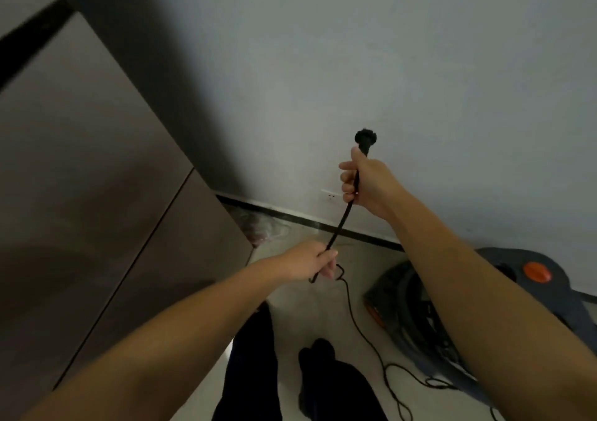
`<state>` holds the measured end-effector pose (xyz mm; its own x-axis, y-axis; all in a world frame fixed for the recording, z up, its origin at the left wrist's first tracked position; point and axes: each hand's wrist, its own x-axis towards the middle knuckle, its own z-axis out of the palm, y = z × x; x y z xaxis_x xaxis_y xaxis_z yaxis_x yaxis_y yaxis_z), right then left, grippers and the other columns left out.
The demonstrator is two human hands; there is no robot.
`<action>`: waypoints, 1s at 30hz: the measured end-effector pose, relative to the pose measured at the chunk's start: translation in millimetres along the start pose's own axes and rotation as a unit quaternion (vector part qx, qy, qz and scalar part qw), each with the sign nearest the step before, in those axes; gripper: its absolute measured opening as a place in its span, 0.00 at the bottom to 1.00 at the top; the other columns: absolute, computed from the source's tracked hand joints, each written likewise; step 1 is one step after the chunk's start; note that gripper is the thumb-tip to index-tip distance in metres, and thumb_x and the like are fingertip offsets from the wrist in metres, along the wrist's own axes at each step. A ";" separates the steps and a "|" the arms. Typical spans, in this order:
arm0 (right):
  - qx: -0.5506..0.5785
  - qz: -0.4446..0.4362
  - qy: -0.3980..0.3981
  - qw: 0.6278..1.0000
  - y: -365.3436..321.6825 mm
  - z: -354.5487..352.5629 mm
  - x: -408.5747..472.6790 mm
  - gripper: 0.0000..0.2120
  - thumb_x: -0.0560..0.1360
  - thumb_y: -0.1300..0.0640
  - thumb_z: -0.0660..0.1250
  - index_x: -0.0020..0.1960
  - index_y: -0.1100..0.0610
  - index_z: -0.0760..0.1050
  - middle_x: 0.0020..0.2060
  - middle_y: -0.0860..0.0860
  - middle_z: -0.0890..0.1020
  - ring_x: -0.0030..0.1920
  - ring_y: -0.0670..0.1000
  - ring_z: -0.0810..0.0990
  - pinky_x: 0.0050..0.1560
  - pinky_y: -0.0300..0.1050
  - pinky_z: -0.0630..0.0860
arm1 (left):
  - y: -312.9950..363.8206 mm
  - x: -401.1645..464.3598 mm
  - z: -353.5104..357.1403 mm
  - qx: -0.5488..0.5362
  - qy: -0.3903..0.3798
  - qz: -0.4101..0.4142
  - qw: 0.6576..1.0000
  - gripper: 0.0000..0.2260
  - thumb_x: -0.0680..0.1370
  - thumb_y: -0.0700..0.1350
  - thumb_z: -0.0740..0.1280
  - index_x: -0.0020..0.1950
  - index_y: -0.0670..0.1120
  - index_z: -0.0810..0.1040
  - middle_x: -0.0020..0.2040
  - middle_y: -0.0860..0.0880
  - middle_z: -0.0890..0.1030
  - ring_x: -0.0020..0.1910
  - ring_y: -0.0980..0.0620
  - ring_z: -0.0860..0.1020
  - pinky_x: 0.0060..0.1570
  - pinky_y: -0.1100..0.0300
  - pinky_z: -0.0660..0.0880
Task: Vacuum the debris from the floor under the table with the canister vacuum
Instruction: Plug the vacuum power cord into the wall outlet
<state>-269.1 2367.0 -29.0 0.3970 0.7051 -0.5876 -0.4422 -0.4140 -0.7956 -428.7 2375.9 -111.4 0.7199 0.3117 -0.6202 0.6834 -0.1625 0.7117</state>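
My right hand (363, 183) grips the black power cord (339, 223) just below its plug (365, 137), which points up in front of the white wall. My left hand (311, 260) grips the same cord lower down, so a short stretch runs taut between both hands. From my left hand the cord trails down across the pale floor toward the canister vacuum (529, 275), a grey-blue body with an orange button, lying at the right behind my right forearm. A white wall socket (331, 197) sits low on the wall, just left of my right hand.
A tall brown cabinet (80, 194) fills the left side. A dark skirting strip (290, 218) runs along the wall's foot, with a crumpled plastic bag (261, 230) in the corner. My legs in dark trousers (255, 365) stand on the floor below.
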 end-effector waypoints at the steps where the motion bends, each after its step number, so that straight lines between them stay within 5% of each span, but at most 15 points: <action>1: -0.001 0.000 0.012 1.000 9.8 -3.9 11.6 0.18 0.83 0.47 0.51 0.53 0.61 0.69 0.31 0.51 0.69 0.26 0.47 0.65 0.28 0.40 0.64 | -14.6 15.5 0.0 0.022 -0.022 -0.012 0.999 0.16 0.83 0.49 0.54 0.44 0.46 0.77 0.51 0.43 0.84 0.48 0.53 0.80 0.55 0.59 0.74; 4: -0.001 -0.007 0.011 1.000 61.4 -11.4 55.0 0.18 0.83 0.46 0.47 0.51 0.58 0.69 0.29 0.50 0.66 0.24 0.46 0.62 0.25 0.39 0.61 | -69.0 72.1 11.4 0.099 -0.086 -0.037 0.991 0.19 0.84 0.49 0.53 0.54 0.41 0.80 0.57 0.43 0.81 0.58 0.48 0.78 0.62 0.57 0.71; 7: 0.003 0.000 0.008 1.000 138.8 -20.2 108.9 0.16 0.83 0.48 0.49 0.51 0.57 0.70 0.29 0.48 0.65 0.24 0.44 0.59 0.21 0.35 0.56 | -131.4 135.9 32.9 0.129 -0.111 -0.052 0.984 0.18 0.83 0.49 0.54 0.58 0.41 0.79 0.61 0.44 0.79 0.61 0.47 0.76 0.56 0.62 0.68; 12: 0.125 0.019 0.036 0.991 255.7 -39.0 196.7 0.13 0.84 0.51 0.50 0.46 0.56 0.66 0.28 0.48 0.65 0.20 0.42 0.59 0.17 0.34 0.55 | -212.6 233.5 62.1 0.116 -0.121 -0.007 0.986 0.19 0.81 0.52 0.59 0.49 0.40 0.83 0.51 0.44 0.84 0.44 0.54 0.80 0.51 0.61 0.73; 16: 0.091 -0.039 0.053 0.994 317.2 -52.5 262.7 0.12 0.84 0.52 0.50 0.49 0.57 0.68 0.24 0.47 0.65 0.20 0.43 0.60 0.18 0.35 0.57 | -258.2 309.1 79.0 0.167 -0.196 0.005 0.966 0.21 0.82 0.54 0.56 0.42 0.42 0.81 0.51 0.43 0.84 0.46 0.53 0.79 0.55 0.59 0.72; 21: -0.007 -0.142 0.094 0.985 356.8 -58.1 338.3 0.14 0.84 0.52 0.50 0.51 0.57 0.72 0.22 0.46 0.65 0.20 0.43 0.60 0.20 0.35 0.56 | -290.2 395.1 59.4 0.285 -0.062 0.103 0.951 0.20 0.82 0.52 0.58 0.47 0.40 0.83 0.50 0.45 0.84 0.49 0.49 0.80 0.50 0.59 0.70; 26: -0.039 -0.231 0.159 0.959 369.9 -61.1 395.3 0.13 0.84 0.52 0.49 0.52 0.57 0.70 0.28 0.49 0.66 0.24 0.46 0.61 0.23 0.37 0.57 | -302.2 447.3 42.8 0.340 -0.034 0.173 0.924 0.18 0.82 0.49 0.57 0.47 0.39 0.82 0.49 0.44 0.83 0.46 0.47 0.78 0.49 0.57 0.72; 30: -0.021 -0.227 0.163 0.960 359.9 -56.3 412.5 0.13 0.84 0.52 0.50 0.51 0.57 0.70 0.27 0.49 0.66 0.24 0.45 0.61 0.21 0.36 0.57 | -303.6 456.1 35.5 0.288 -0.032 0.167 0.942 0.12 0.80 0.47 0.59 0.46 0.43 0.79 0.44 0.46 0.79 0.45 0.47 0.76 0.45 0.56 0.70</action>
<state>-219.2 2476.5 -566.0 0.7745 0.6040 -0.1877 -0.1343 -0.1329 -0.9820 -303.5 2534.2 -622.0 0.8999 0.0988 -0.4248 0.3562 -0.7285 0.5852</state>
